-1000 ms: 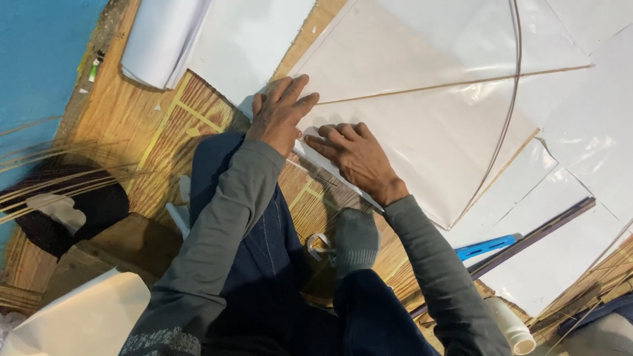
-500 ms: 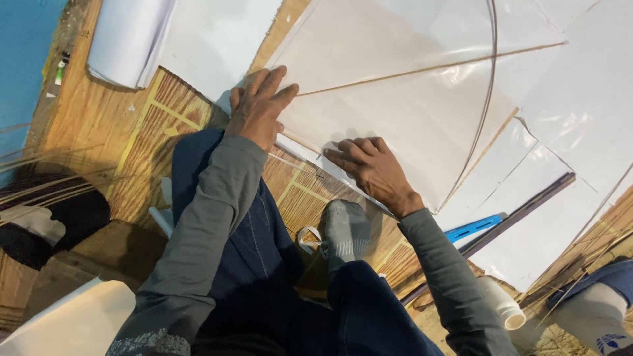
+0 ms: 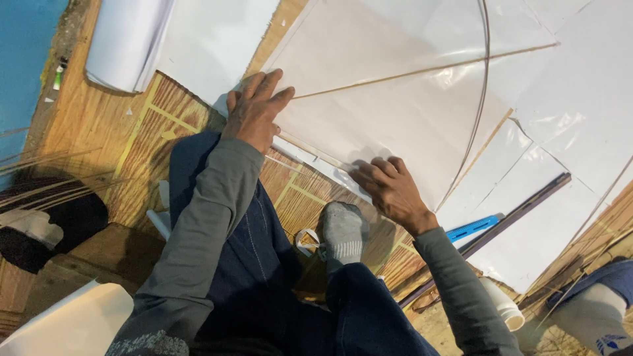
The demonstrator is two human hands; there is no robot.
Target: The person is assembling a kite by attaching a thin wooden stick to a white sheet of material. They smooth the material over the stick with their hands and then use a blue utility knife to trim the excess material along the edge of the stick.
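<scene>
A pale paper kite lies flat on the woven mat, with a straight thin stick across it and a bowed stick curving down its right side. My left hand presses flat on the kite's corner, fingers spread. My right hand rests palm down on the kite's lower edge, fingertips on the folded border strip. Neither hand holds anything. My legs in blue jeans and a grey sock lie just under the kite's edge.
A roll of white paper lies at the top left. More white sheets lie to the right with a dark long ruler and a blue tool. Thin sticks and a dark bundle are at left. Another person's foot is at bottom right.
My right hand has slid down and to the right along the kite's lower edge, away from the left hand. The left hand has stayed pressed on the corner.
</scene>
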